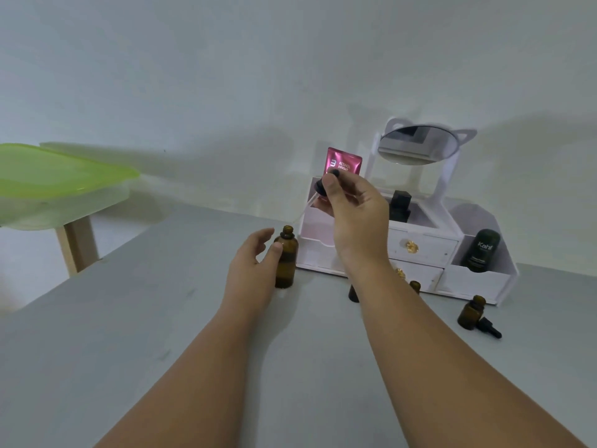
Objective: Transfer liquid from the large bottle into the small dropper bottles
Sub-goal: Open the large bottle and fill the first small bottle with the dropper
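The large amber bottle [287,258] stands uncapped on the grey table [129,334]. My left hand [253,270] is around its left side, thumb on the glass and fingers loosely apart. My right hand [350,210] is raised above and right of the bottle, pinching a black-capped dropper [318,192] whose glass tube slants down left toward the bottle's mouth. A small open amber bottle [471,312] stands at the right with a black dropper cap [489,327] lying beside it. Two more small bottles [415,286] are partly hidden behind my right forearm.
A white drawer organiser [423,250] with a round mirror [418,144] stands behind the bottles; it holds a pink sachet [344,160], a black bottle [400,205] and a dark tube [481,250]. A green-lidded plastic box [58,179] sits at the left on a wooden stand.
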